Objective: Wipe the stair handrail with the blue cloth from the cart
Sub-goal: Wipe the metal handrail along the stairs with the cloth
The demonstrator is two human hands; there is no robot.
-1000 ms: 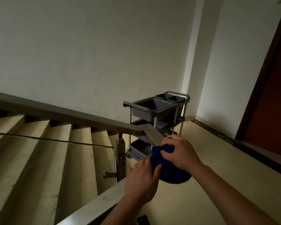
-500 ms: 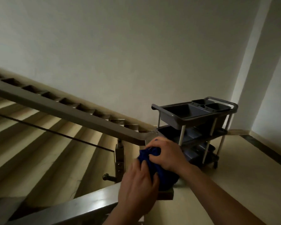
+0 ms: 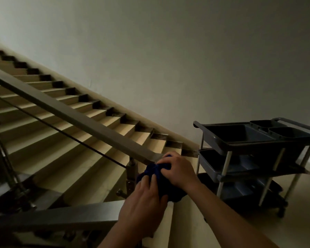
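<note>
A dark blue cloth [image 3: 155, 173] is bunched over the lower corner of the metal stair handrail [image 3: 75, 114], where the sloping rail bends. My right hand [image 3: 179, 170] presses on the cloth from above with its fingers curled over it. My left hand [image 3: 144, 203] grips the cloth from below, fingers spread on the fabric. Most of the cloth is hidden under both hands. The handrail climbs up and to the left from the hands. A second lower rail section [image 3: 61, 216] runs along the bottom left.
A grey three-shelf cleaning cart [image 3: 254, 153] with two small bins on top stands on the landing to the right, close to my right forearm. Beige stairs [image 3: 79, 140] rise to the left behind a glass panel. A plain wall fills the background.
The view has swung left and up, so the cart has shifted to the right. Both hands stay on the cloth at the rail's corner, shifting slightly along it.
</note>
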